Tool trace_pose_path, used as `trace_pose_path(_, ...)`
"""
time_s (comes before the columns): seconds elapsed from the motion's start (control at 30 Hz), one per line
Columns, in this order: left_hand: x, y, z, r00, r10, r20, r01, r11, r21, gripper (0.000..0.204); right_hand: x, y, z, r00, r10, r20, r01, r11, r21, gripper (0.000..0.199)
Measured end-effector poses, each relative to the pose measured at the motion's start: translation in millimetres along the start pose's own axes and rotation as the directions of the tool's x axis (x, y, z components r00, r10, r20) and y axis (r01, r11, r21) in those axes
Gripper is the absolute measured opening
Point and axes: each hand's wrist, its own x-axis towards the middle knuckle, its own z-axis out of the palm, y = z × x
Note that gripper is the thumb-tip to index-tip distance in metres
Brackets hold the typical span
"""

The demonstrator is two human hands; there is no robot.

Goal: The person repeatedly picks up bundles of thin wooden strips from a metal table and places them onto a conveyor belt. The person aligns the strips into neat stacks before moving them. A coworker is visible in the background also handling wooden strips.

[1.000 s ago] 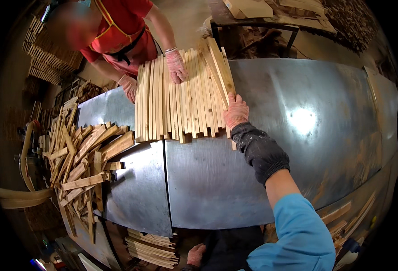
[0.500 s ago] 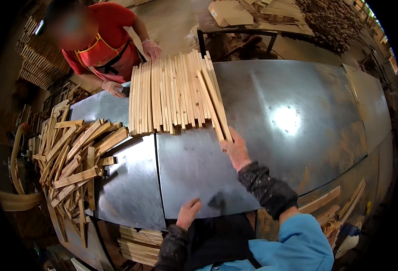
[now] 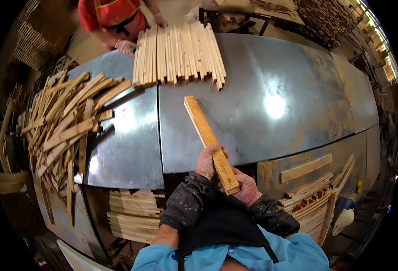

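Close to my body, over the near edge of the metal table [image 3: 248, 113], I hold wooden strips [image 3: 202, 126], apparently two laid face to face. My left hand [image 3: 206, 161] is wrapped round them near their lower middle. At the near end, my right hand [image 3: 246, 187] grips them from the right. Their far end points up and left, toward a row of pale wooden strips [image 3: 176, 54] lying side by side on the table. Some of my fingers are hidden behind the wood.
A jumbled pile of wooden strips [image 3: 68, 122] lies at the left. Across the table stands a person in a red shirt [image 3: 113, 20], a gloved hand [image 3: 126, 47] beside the row. Stacked strips [image 3: 133, 214] sit below the table; more strips [image 3: 307, 198] lie at right.
My right hand has brought the strips from the row's right end back toward me. My left hand, empty before, now grips them too. The view has shifted, so the row appears higher.
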Motion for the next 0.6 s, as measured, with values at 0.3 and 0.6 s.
trace_pose_path(0.3, -99.2, -11.8, -55.1, 0.876, 0.451, -0.170, -0.326, 0.814, 0.481, 0.034, -7.7, 58.9, 60.8, 0.999, 0.024, -0.044, -0.049, 0.282, -0.958, 0.091)
trace_pose_path(0.6, -155.0, 23.0, -86.9, 0.864, 0.466, -0.188, -0.426, 0.878, 0.218, 0.036, 8.1, 72.8, 81.0, 0.967, 0.248, 0.063, -0.066, 0.477, -0.876, 0.084)
